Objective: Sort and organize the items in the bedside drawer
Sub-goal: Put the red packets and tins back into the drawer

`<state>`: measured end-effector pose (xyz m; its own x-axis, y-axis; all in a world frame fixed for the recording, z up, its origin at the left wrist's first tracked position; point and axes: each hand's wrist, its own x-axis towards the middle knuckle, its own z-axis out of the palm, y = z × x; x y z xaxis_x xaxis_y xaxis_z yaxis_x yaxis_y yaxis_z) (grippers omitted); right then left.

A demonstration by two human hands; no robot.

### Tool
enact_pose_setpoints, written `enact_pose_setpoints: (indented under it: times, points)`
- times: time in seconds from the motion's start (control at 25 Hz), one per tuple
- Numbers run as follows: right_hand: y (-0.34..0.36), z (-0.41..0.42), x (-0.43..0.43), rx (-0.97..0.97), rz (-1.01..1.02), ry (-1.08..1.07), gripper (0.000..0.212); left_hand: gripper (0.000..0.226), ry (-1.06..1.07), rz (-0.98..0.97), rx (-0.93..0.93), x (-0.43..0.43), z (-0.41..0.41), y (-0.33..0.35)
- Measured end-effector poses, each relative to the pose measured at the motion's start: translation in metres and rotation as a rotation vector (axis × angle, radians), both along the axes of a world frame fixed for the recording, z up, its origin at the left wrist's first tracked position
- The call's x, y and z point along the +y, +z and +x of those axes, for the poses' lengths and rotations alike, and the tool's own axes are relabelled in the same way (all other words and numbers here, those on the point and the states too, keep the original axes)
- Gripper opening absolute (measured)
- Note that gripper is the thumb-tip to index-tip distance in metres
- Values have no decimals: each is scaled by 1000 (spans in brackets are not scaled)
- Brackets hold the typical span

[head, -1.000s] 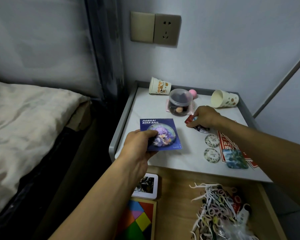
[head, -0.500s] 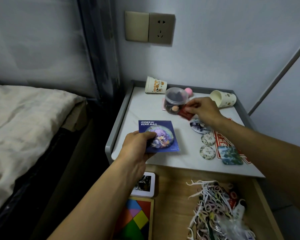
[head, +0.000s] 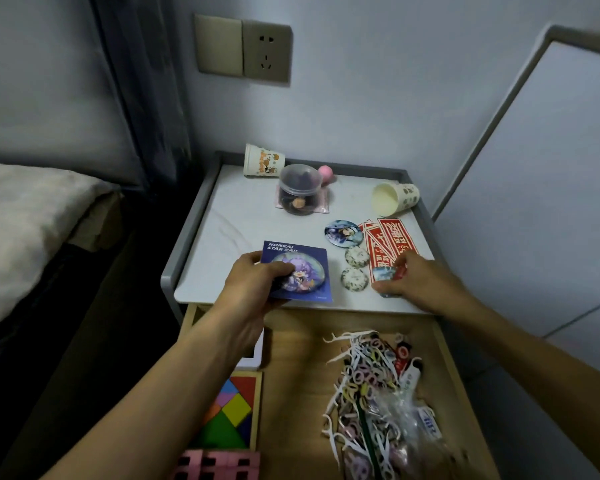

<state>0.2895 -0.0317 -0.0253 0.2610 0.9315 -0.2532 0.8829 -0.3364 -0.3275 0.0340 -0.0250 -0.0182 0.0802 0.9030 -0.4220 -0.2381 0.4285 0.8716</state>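
Note:
My left hand (head: 253, 284) grips the left edge of a blue badge card (head: 300, 271) lying at the front of the white nightstand top (head: 243, 223). My right hand (head: 416, 280) pinches a small red item (head: 400, 272) over a small picture card (head: 383, 273) at the front right. Beside it lie red paper strips (head: 390, 242), a dark round badge (head: 343, 232) and two pale round badges (head: 356, 257). Below, the open wooden drawer (head: 295, 393) holds a heap of floss picks and hair ties (head: 368, 386), a coloured tangram (head: 231, 410) and a white frame, mostly hidden by my left arm.
At the back of the top stand a clear jar (head: 299, 189) on a pink mat, a pink ball (head: 326, 172) and two paper cups (head: 263, 160) (head: 394, 199) lying on their sides. A bed (head: 25, 216) is at the left, a wall socket (head: 266, 53) above.
My right hand moved with the small red item from near the jar back to the front right, over the picture card. My left hand stayed on the blue card.

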Motion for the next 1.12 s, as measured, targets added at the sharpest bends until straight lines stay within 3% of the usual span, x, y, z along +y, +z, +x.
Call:
enact_pose_setpoints:
  times: [0.16,0.36,0.56,0.8,0.88,0.96,1.04,1.12]
  points:
    - [-13,-5,8,-29,78,-39,57,52,16,23,19,-9,9,-3]
    - [-19,-4,17,-88,13,-49,65,55,35,59,-3,-7,12,1]
    - [-15,-8,19,-235,69,0,67,70,6,129,81,-7,16,-5]
    - [5,-13,2,-284,95,70,47,27,-178,163,181,-16,24,-1]
    - [19,-15,-15,-146,138,70,39,24,-228,189,275,-17,22,-2]
    - [32,-25,-36,162,180,67,31,25,-346,246,391,-21,17,2]
    - [38,-41,-59,519,152,91,23,28,-511,247,391,-30,14,9]
    - [33,-55,-74,699,145,105,20,27,-647,220,383,-48,7,20]
